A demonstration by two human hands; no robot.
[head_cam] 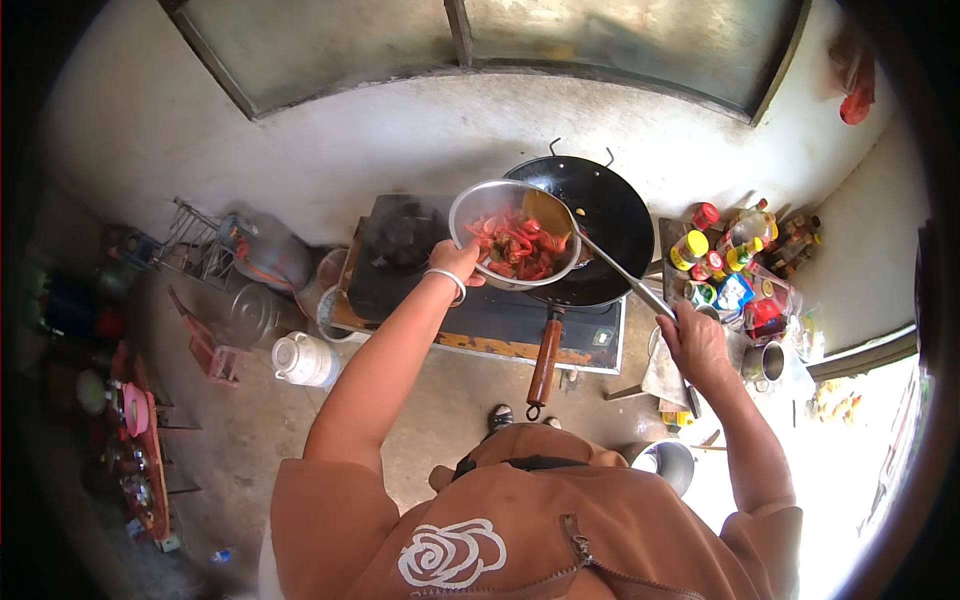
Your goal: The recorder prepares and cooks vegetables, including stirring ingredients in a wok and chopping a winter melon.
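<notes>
My left hand (pixel 461 264) grips the near-left rim of a metal bowl (pixel 487 196), which overlaps the left part of a black wok (pixel 626 214). Red crayfish or similar shellfish (pixel 517 244) fill much of the bowl. In my right hand (pixel 697 341) is the metal handle of a spatula or ladle (pixel 628 276); its head reaches over the bowl's right side. The wok rests on the right half of a two-burner gas stove (pixel 472 324), with a few small bits inside it. Its wooden handle (pixel 547 356) points towards me. The bowl hides part of the wok.
Jars and bottles (pixel 690 250) crowd a small table on the right, near a metal cup (pixel 763 361). A gas cylinder (pixel 266 251) stands left of the stove, with a white jug (pixel 304 358) on the floor. A large pot (pixel 675 461) sits by my right side.
</notes>
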